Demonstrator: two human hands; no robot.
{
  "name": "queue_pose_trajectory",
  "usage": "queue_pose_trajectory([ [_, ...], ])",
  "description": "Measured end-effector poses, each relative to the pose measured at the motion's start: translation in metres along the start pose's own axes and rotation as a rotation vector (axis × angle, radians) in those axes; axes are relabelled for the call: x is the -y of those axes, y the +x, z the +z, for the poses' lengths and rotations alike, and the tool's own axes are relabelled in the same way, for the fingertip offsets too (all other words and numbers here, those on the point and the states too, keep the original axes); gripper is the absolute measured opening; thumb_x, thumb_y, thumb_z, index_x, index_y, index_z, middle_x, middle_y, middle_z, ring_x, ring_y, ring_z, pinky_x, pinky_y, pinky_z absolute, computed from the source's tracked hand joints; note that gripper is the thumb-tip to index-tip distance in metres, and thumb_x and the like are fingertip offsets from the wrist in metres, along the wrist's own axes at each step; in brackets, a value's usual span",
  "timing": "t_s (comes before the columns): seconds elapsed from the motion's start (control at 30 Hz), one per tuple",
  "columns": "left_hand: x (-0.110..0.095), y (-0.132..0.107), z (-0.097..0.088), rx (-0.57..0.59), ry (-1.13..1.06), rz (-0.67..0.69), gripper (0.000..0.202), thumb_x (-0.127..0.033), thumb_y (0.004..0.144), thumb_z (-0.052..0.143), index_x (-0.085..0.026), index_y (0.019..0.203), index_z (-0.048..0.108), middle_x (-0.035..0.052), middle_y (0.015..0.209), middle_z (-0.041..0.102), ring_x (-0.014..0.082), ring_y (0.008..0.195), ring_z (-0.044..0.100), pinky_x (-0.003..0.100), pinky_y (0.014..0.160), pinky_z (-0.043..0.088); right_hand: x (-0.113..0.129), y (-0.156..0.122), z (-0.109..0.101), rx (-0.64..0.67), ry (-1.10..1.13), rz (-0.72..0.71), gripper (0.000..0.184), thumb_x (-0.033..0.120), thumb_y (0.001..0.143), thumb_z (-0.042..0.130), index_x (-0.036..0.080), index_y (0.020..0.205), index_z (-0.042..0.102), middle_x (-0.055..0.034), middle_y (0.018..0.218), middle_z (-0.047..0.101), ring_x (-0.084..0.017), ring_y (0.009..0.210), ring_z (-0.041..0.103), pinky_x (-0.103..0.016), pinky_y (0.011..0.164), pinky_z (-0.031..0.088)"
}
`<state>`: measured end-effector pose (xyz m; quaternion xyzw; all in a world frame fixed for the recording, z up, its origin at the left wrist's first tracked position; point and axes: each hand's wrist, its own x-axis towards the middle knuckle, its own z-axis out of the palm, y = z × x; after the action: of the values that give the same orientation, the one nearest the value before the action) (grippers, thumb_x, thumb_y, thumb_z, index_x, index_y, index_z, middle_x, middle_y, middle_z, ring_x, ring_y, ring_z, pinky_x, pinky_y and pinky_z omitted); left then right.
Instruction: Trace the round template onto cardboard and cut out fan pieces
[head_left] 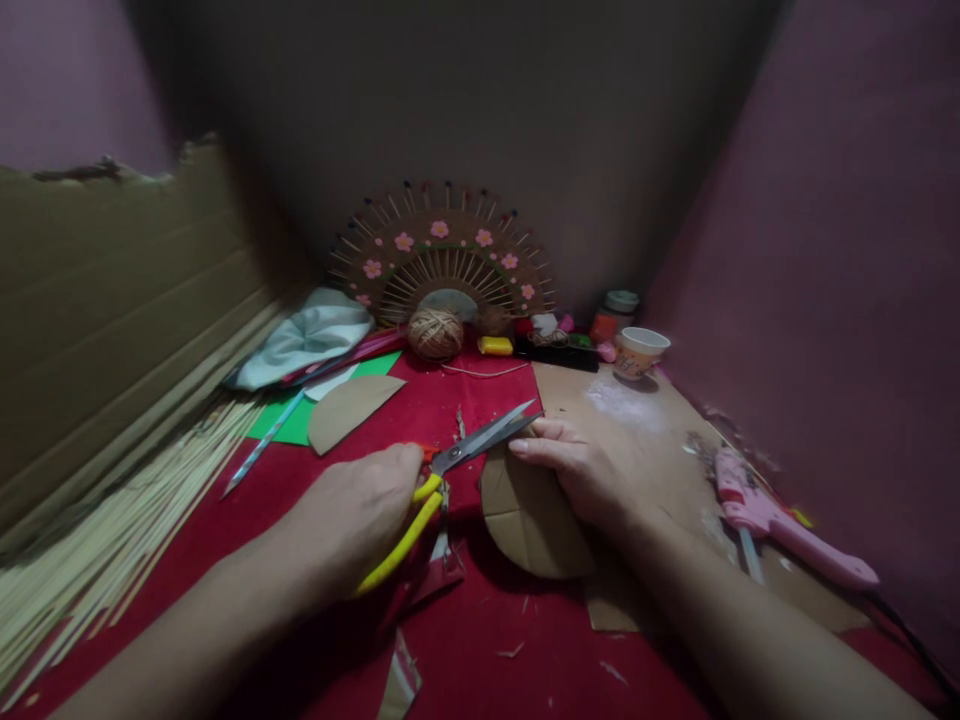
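Observation:
My left hand (371,505) is closed around the yellow handles of a pair of scissors (459,452). The blades point up and to the right, slightly parted, with their tips beside the fingers of my right hand (574,465). That hand grips a rounded piece of brown cardboard (529,515) by its upper edge, and its right part is hidden under the hand. Thin cardboard trimmings (444,520) hang below the scissors, and a cut scrap (400,680) lies nearer to me on the red cloth (480,640).
Thin sticks (150,520) and a pencil (262,445) lie left, near a half-round cardboard piece (349,408) on green paper (281,425). Behind stand a decorated fan (442,235) and twine ball (436,333). Rightward are a paper cup (640,352) and pink glue gun (787,530).

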<state>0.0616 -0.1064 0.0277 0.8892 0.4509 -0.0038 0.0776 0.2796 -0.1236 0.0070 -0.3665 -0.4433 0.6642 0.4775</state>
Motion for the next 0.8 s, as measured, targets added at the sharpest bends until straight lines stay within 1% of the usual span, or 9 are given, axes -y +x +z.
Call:
queue_pose_trajectory([
  [0.1, 0.001, 0.000, 0.002, -0.014, 0.040, 0.044, 0.020, -0.036, 0.084, 0.032, -0.020, 0.079, 0.042, 0.0064, 0.074, 0.060, 0.0177, 0.058, 0.055, 0.028, 0.050, 0.032, 0.001, -0.001, 0.001, -0.003, -0.016, 0.018, 0.009, 0.025, 0.070, 0.063, 0.018, 0.076, 0.066, 0.0001, 0.063, 0.063, -0.009, 0.052, 0.054, -0.022, 0.049, 0.036],
  [0.2, 0.002, 0.000, 0.003, -0.030, 0.080, 0.058, 0.021, -0.034, 0.085, 0.029, -0.019, 0.078, 0.043, 0.0069, 0.071, 0.060, 0.0186, 0.056, 0.055, 0.028, 0.048, 0.031, 0.002, -0.002, 0.001, -0.028, -0.028, 0.036, 0.010, 0.026, 0.069, 0.064, 0.018, 0.076, 0.066, -0.0002, 0.063, 0.063, -0.010, 0.052, 0.054, -0.023, 0.049, 0.036],
  [0.37, 0.004, 0.002, 0.002, 0.003, 0.120, 0.073, 0.021, -0.033, 0.085, 0.029, -0.019, 0.080, 0.044, 0.0082, 0.074, 0.062, 0.0217, 0.059, 0.059, 0.028, 0.048, 0.029, 0.001, -0.002, 0.001, -0.044, -0.035, 0.055, 0.015, 0.027, 0.069, 0.065, 0.018, 0.081, 0.066, -0.0013, 0.065, 0.064, -0.012, 0.055, 0.056, -0.024, 0.052, 0.039],
  [0.53, 0.006, 0.002, -0.001, 0.020, 0.173, 0.047, 0.023, -0.035, 0.085, 0.030, -0.019, 0.081, 0.046, 0.0076, 0.070, 0.063, 0.0237, 0.057, 0.059, 0.028, 0.046, 0.023, -0.001, -0.002, 0.001, -0.051, -0.033, 0.075, 0.014, 0.026, 0.069, 0.066, 0.017, 0.078, 0.064, -0.0011, 0.064, 0.064, -0.011, 0.053, 0.057, -0.023, 0.052, 0.040],
  [0.7, 0.006, 0.000, -0.001, -0.017, 0.078, 0.040, 0.017, -0.033, 0.083, 0.034, -0.021, 0.077, 0.044, 0.0045, 0.065, 0.060, 0.0214, 0.058, 0.058, 0.027, 0.047, 0.023, 0.001, -0.001, 0.001, -0.067, -0.028, 0.056, 0.011, 0.026, 0.069, 0.065, 0.016, 0.075, 0.063, -0.0003, 0.061, 0.063, -0.010, 0.052, 0.056, -0.022, 0.052, 0.040],
  [0.73, 0.008, 0.000, 0.000, -0.044, 0.039, 0.028, 0.016, -0.031, 0.082, 0.034, -0.021, 0.075, 0.044, 0.0040, 0.064, 0.059, 0.0202, 0.057, 0.056, 0.027, 0.048, 0.024, 0.001, -0.001, 0.001, -0.066, -0.040, 0.048, 0.011, 0.026, 0.069, 0.064, 0.016, 0.074, 0.062, -0.0003, 0.061, 0.063, -0.011, 0.052, 0.056, -0.022, 0.052, 0.040],
  [0.8, 0.015, 0.002, 0.004, -0.141, -0.079, 0.009, 0.013, -0.030, 0.080, 0.037, -0.021, 0.073, 0.043, 0.0029, 0.064, 0.056, 0.0171, 0.054, 0.052, 0.026, 0.049, 0.027, 0.002, -0.001, 0.001, -0.070, -0.059, 0.023, 0.012, 0.027, 0.070, 0.063, 0.016, 0.073, 0.062, -0.0007, 0.062, 0.063, -0.011, 0.053, 0.056, -0.023, 0.053, 0.040],
])
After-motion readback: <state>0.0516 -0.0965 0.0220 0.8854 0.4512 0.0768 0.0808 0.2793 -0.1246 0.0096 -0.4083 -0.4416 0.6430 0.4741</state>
